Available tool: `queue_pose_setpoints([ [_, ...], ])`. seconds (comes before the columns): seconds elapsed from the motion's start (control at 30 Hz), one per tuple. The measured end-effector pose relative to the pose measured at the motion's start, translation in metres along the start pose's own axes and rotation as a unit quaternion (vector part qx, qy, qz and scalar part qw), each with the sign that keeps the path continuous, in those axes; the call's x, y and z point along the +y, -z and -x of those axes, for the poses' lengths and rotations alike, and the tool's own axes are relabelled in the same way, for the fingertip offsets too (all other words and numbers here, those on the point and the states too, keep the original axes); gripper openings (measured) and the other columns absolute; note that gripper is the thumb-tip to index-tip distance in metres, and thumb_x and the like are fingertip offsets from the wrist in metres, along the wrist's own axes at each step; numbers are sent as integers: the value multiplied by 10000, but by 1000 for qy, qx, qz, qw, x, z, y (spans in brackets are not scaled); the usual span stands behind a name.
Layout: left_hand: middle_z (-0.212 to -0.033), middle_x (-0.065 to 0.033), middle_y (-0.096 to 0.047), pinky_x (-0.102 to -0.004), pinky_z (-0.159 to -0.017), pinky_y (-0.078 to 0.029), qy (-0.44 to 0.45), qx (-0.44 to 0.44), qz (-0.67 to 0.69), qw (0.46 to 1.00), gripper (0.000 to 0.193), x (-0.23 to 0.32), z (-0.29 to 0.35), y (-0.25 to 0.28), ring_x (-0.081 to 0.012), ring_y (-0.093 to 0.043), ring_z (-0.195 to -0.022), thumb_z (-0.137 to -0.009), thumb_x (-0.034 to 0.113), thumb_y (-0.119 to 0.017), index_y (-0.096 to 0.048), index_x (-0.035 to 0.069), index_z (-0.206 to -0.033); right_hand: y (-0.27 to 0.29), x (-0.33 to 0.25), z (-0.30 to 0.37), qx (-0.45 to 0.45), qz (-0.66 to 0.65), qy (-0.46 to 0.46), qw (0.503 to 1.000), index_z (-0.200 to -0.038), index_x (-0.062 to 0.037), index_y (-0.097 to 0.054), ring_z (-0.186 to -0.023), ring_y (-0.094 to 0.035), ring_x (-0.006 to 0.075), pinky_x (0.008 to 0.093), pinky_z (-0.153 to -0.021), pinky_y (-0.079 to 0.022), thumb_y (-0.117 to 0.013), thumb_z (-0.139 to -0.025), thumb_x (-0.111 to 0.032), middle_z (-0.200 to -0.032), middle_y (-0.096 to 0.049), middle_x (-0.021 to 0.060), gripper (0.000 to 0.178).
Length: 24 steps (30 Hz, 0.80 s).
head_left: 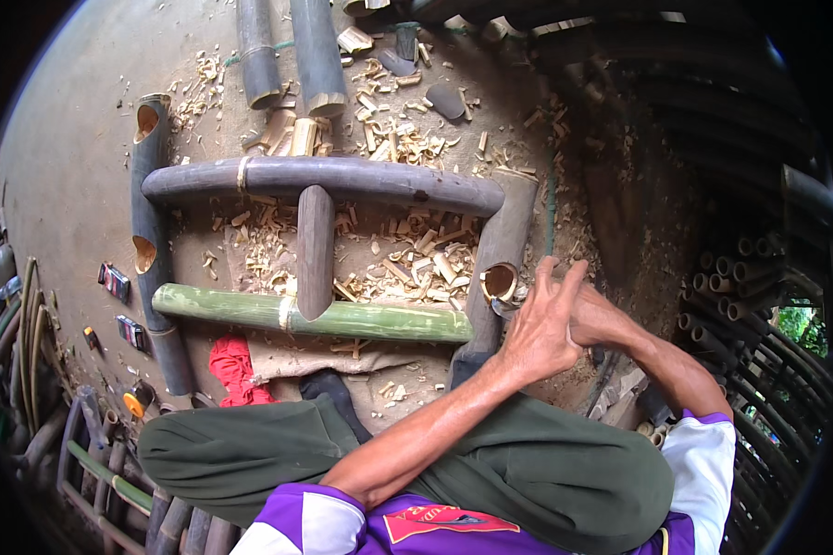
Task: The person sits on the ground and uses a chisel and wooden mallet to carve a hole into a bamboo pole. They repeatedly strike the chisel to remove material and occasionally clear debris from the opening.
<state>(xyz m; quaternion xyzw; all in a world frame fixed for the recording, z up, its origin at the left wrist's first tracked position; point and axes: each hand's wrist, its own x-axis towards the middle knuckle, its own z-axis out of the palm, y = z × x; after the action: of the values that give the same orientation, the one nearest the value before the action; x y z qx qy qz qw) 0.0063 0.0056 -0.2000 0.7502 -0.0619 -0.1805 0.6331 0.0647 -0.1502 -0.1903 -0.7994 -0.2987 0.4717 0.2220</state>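
Note:
A thick grey bamboo pole [507, 222] stands at the right of a bamboo frame, with an oval hole cut near its lower part. At the hole's lower edge shows a short metal blade [502, 307]; its handle is hidden by my hands. My left hand [539, 326] is closed about the blade's near end, two fingers reaching up past it. Pressed against it from the right is my right hand [597, 314], bent at the wrist, its fingers mostly covered. A dark bamboo rail [342, 174], a short upright [316, 250] and a green bamboo rail [370, 321] make up the frame.
A notched pole [148, 222] forms the frame's left side. Wood shavings [416, 264] cover the ground. Two more poles [317, 55] lie beyond. A red cloth [236, 370], small boxes [114, 282] and an orange tape measure [137, 400] are at left. Bamboo stacks [731, 287] stand at right.

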Motion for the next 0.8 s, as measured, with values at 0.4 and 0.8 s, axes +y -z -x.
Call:
queue_pose_setpoints([
  [0.4, -1495, -326, -449, -546, -1130, -448, 230, -212, -84, 946, 992, 25, 93, 126, -510, -481, -1399, -798, 174, -778, -238, 37, -1619, -124, -97, -29, 220, -869, -7, 443, -1303, -77, -561, -1175, -622, 190, 403, -1094, -447, -436, -1156, -354, -1208, -626, 68, 338],
  [0.8, -775, -184, -737, -452, -701, -602, 33, -347, -503, 791, 126, 51, -34, 197, -339, -759, -773, -775, 145, -721, -724, 22, -800, -109, -82, -59, 66, -979, -7, 195, -1342, 63, -568, -1021, -736, 323, 452, -952, -636, -448, -1143, -272, -1212, -693, 215, 408],
])
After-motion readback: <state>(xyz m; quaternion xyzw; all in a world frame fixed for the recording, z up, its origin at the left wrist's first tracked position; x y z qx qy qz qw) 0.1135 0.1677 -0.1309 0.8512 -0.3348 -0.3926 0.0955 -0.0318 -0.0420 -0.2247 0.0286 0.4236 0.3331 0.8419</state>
